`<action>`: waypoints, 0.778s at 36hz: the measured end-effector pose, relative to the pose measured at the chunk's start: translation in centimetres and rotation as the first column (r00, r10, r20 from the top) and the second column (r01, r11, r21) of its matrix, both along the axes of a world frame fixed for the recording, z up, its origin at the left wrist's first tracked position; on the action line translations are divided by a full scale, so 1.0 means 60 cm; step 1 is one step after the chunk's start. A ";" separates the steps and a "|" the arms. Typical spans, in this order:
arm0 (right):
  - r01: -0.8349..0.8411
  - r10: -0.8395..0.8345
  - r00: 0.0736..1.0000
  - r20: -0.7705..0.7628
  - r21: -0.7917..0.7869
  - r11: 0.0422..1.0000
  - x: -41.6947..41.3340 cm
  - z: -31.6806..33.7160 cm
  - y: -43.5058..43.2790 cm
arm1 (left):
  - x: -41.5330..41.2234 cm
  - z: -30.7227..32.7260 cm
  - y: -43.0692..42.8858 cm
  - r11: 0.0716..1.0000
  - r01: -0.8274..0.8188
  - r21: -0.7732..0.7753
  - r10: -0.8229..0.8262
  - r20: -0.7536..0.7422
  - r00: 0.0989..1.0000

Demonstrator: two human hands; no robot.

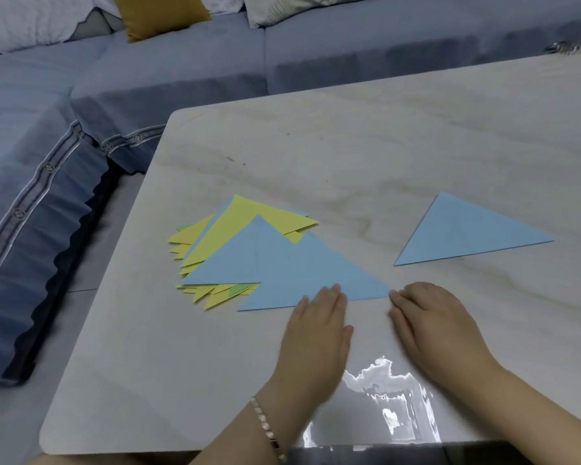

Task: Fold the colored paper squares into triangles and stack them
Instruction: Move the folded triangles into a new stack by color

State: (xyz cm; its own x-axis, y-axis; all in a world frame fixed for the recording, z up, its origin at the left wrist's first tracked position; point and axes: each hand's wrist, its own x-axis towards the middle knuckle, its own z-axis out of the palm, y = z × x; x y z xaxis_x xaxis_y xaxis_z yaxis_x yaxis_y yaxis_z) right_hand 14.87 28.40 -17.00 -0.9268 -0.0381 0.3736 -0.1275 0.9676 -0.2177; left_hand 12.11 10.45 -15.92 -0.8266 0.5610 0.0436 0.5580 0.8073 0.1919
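Note:
A loose pile of folded triangles (pixel 215 243), yellow, blue and a little green, lies at the table's left-centre. On its right side rests a large blue triangle (pixel 302 270), partly over the pile. My left hand (pixel 316 327) lies flat with its fingertips on that triangle's lower edge. My right hand (pixel 430 320) lies flat on the table beside it, fingertips touching the triangle's right corner. A separate blue triangle (pixel 467 233) sits alone further right. Neither hand grips anything.
The pale marble-look table (pixel 349 156) has rounded corners; its left edge runs close to a blue sofa (pixel 64 129) with cushions behind. A bright reflection (pixel 383 397) shows near the front edge. A bracelet is on my left wrist.

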 end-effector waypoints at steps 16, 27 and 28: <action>0.051 -0.050 0.999 -0.013 0.017 0.999 0.009 -0.013 -0.006 | -0.011 0.005 -0.099 0.998 -0.058 -0.004 0.058 0.015 0.998; 0.058 -0.059 0.997 0.050 0.010 0.998 0.008 -0.001 -0.009 | -0.030 0.027 -0.154 0.919 -0.394 -0.018 0.392 -0.063 0.918; 0.062 -0.062 0.997 0.054 0.006 0.998 0.008 -0.001 -0.010 | -0.037 0.030 -0.153 0.899 -0.437 0.016 0.437 -0.063 0.897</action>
